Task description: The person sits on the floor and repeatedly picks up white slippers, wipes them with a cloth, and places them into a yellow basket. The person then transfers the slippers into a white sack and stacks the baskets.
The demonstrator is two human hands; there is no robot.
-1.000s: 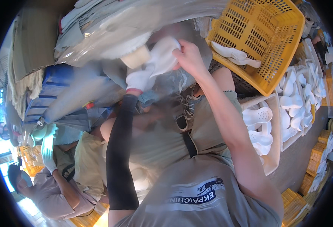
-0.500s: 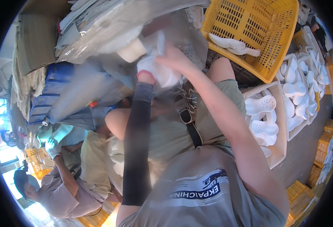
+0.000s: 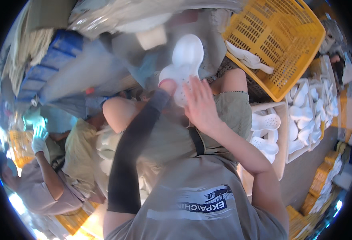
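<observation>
A white moulded piece (image 3: 188, 52), rounded at its far end and dotted with small holes near me, is held up over my lap. My left hand (image 3: 168, 74), in a white glove with a red cuff, grips its left side; glove and piece blend together, so the fingers are hard to make out. Bare, my right hand (image 3: 200, 102) lies against the holed near end with its fingers stretched out and slightly spread.
Far right, a yellow crate (image 3: 280, 44) holds a few white pieces. Pale bins (image 3: 280, 160) of similar holed pieces stand to the right. Blue sheeting (image 3: 50, 66) lies at left, near a seated co-worker (image 3: 44, 184) with a gloved hand on a pale piece.
The white piece now shows its broad face, and my hands have come nearer my body. My right hand has gone from curled fingers to flat ones on the piece. The view has shifted slightly.
</observation>
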